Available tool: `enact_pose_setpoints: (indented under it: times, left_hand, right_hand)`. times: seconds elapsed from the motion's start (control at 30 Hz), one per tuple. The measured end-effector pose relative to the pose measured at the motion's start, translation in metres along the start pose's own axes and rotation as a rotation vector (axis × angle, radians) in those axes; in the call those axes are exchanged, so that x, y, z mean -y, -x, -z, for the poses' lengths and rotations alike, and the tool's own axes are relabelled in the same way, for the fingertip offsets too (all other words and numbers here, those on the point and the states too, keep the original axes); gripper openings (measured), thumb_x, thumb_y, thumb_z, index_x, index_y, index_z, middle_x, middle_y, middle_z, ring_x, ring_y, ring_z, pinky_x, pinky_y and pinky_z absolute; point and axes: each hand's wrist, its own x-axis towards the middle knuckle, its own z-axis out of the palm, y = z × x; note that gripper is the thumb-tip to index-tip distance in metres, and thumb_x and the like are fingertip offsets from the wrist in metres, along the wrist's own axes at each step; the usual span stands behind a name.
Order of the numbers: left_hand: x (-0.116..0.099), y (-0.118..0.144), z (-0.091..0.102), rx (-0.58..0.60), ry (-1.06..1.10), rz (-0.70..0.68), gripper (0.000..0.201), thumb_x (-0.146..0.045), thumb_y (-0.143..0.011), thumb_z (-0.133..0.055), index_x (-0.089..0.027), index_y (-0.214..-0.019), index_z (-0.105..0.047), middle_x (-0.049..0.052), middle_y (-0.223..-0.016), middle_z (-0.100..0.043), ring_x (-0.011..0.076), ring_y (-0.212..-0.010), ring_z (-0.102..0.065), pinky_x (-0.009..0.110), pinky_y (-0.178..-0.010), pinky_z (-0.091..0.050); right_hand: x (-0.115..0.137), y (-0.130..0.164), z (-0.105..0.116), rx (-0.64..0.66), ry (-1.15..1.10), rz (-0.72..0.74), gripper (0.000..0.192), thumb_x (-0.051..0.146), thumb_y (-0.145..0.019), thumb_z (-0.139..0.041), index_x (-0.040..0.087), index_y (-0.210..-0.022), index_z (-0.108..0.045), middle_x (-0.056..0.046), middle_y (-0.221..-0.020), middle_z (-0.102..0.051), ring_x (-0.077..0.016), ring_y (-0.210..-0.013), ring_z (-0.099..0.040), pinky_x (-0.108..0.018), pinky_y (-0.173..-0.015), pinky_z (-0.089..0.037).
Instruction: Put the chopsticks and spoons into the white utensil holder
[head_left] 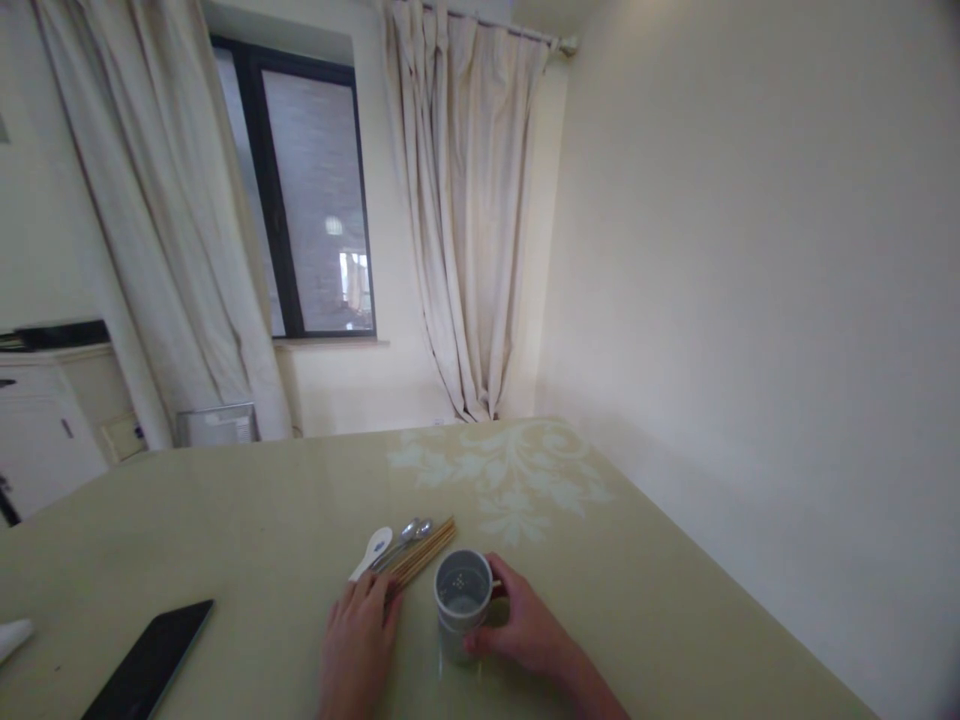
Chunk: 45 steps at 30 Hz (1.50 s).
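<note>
A grey utensil holder with small holes in its bottom stands upright on the table. My right hand is closed around its right side, thumb in front and fingers behind. Left of the holder lies a bundle of wooden chopsticks, beside two metal spoons and a white spoon with a blue mark. My left hand is closed over the near ends of the chopsticks, hiding those ends. Its fingers also reach the handles of the spoons; whether it grips them too I cannot tell.
A dark flat tablet or phone lies on the table at the left. Part of a white object shows at the left edge. The greenish table has a pale floral pattern and runs along a wall on the right.
</note>
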Motion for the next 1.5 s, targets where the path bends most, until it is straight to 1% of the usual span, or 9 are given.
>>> enact_pose_setpoints:
  times: [0.17, 0.53, 0.63, 0.77, 1.07, 1.17, 1.23, 1.37, 1.5]
  left_hand:
    - [-0.002, 0.001, 0.001, 0.088, -0.122, -0.016, 0.026, -0.030, -0.097, -0.052, -0.027, -0.095, -0.078, 0.006, -0.105, -0.077, 0.0291, -0.105, -0.069, 0.042, -0.093, -0.052]
    - [-0.009, 0.005, -0.006, 0.064, -0.011, -0.035, 0.029, -0.032, -0.096, -0.047, -0.024, -0.088, -0.073, 0.009, -0.098, -0.077, 0.0319, -0.102, -0.070, 0.048, -0.095, -0.050]
    - [-0.019, 0.005, -0.009, 0.087, 0.201, 0.006, 0.031, -0.039, -0.096, -0.046, -0.025, -0.088, -0.071, 0.008, -0.093, -0.078, 0.0302, -0.095, -0.073, 0.045, -0.087, -0.054]
    - [-0.032, 0.005, -0.011, 0.082, 0.507, 0.088, 0.033, -0.046, -0.098, -0.047, -0.024, -0.093, -0.071, 0.008, -0.094, -0.079, 0.0276, -0.087, -0.074, 0.040, -0.079, -0.059]
    - [-0.035, 0.008, -0.013, -0.020, 0.566, -0.115, 0.028, -0.039, -0.095, -0.055, -0.026, -0.106, -0.076, 0.009, -0.110, -0.080, 0.0281, -0.105, -0.074, 0.043, -0.093, -0.061]
    - [-0.033, 0.007, -0.014, -0.170, 0.533, -0.041, 0.038, -0.042, -0.097, -0.050, -0.023, -0.122, -0.071, 0.011, -0.126, -0.076, 0.0314, -0.121, -0.070, 0.052, -0.106, -0.056]
    - [-0.033, 0.006, -0.013, -0.198, 0.563, 0.052, 0.040, -0.043, -0.098, -0.045, -0.020, -0.120, -0.069, 0.012, -0.120, -0.078, 0.0320, -0.114, -0.072, 0.052, -0.102, -0.058]
    - [-0.039, 0.010, -0.009, -0.027, 0.685, 0.129, 0.042, -0.051, -0.100, -0.042, -0.020, -0.117, -0.066, 0.009, -0.099, -0.079, 0.0273, -0.093, -0.076, 0.042, -0.088, -0.061]
    - [-0.054, 0.018, -0.009, 0.167, 0.756, 0.100, 0.042, -0.056, -0.102, -0.045, -0.022, -0.118, -0.064, 0.009, -0.107, -0.080, 0.0245, -0.095, -0.076, 0.035, -0.086, -0.060]
  right_hand:
    - [0.002, 0.003, 0.004, 0.070, -0.048, -0.038, 0.082, 0.037, -0.052, -0.103, 0.023, -0.127, -0.073, -0.010, -0.124, -0.077, -0.0369, -0.118, -0.069, -0.049, -0.105, -0.051]
    - [0.009, 0.004, 0.000, 0.198, -0.148, -0.034, 0.094, 0.058, -0.047, -0.103, 0.024, -0.129, -0.073, -0.010, -0.126, -0.076, -0.0383, -0.118, -0.069, -0.049, -0.106, -0.050]
    - [0.014, 0.004, 0.001, 0.212, -0.224, 0.028, 0.084, 0.082, -0.071, -0.078, 0.023, -0.129, -0.074, -0.012, -0.126, -0.075, -0.0374, -0.121, -0.067, -0.051, -0.108, -0.049]
    - [0.015, 0.007, -0.001, 0.105, -0.243, 0.046, 0.070, 0.078, -0.099, -0.044, 0.027, -0.138, -0.069, -0.013, -0.141, -0.068, -0.0339, -0.133, -0.060, -0.052, -0.114, -0.044]
    - [-0.010, -0.001, -0.017, -0.002, -0.268, 0.119, 0.071, 0.077, -0.099, -0.043, 0.028, -0.146, -0.064, -0.012, -0.152, -0.062, -0.0333, -0.142, -0.055, -0.054, -0.123, -0.036]
    - [-0.017, -0.009, -0.004, -0.208, -0.327, 0.197, 0.071, 0.080, -0.097, -0.046, 0.030, -0.143, -0.066, -0.013, -0.152, -0.061, -0.0355, -0.137, -0.058, -0.056, -0.115, -0.045]
    - [-0.018, -0.012, 0.012, -0.391, -0.376, 0.259, 0.065, 0.077, -0.097, -0.050, 0.031, -0.139, -0.069, -0.012, -0.151, -0.062, -0.0348, -0.135, -0.059, -0.055, -0.115, -0.044]
    - [-0.009, -0.009, 0.036, -0.558, -0.478, 0.381, 0.060, 0.073, -0.099, -0.049, 0.029, -0.131, -0.074, -0.013, -0.143, -0.068, -0.0342, -0.133, -0.060, -0.057, -0.119, -0.039]
    - [0.004, 0.002, 0.030, -0.422, -0.384, 0.406, 0.068, 0.077, -0.097, -0.045, 0.027, -0.132, -0.074, -0.014, -0.141, -0.068, -0.0367, -0.134, -0.058, -0.056, -0.118, -0.041]
